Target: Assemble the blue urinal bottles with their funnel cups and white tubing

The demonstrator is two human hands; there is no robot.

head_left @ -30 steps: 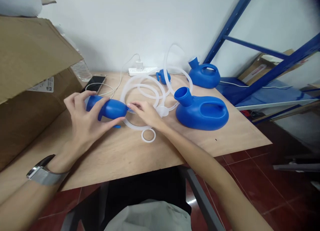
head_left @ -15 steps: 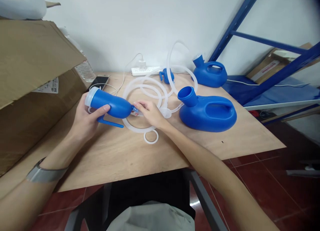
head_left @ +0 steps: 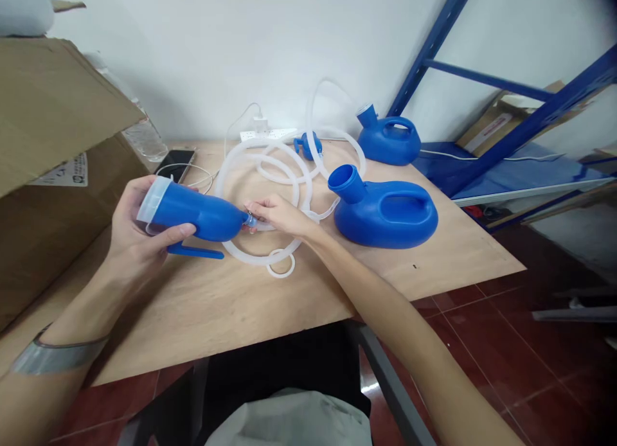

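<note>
My left hand [head_left: 137, 231] is wrapped round a blue plastic urinal cup [head_left: 205, 213], which lies sideways with its handle underneath. A translucent rim or cap [head_left: 153, 202] covers its wide end near my palm. At the cup's narrow nozzle, my right hand [head_left: 279, 214] pinches the end of a clear plastic hose [head_left: 258, 259]; something small and shiny, perhaps a clamp, shows at the joint. The rest of the hose lies in loose coils on the table. Just in front of the coils a white ring [head_left: 281, 272] lies partly under the hose.
An open-mouthed blue urinal bottle [head_left: 388, 231] stands right of my right hand. Behind it are a capped blue bottle [head_left: 389, 147] and a small blue cup [head_left: 308, 147]. A phone [head_left: 177, 163], power strip [head_left: 267, 135] and cardboard box [head_left: 62, 234] are to the left and back.
The view has turned slightly right, so things appear shifted left. My left hand and the urinal cup have come a little nearer me; both hands keep their grip.
</note>
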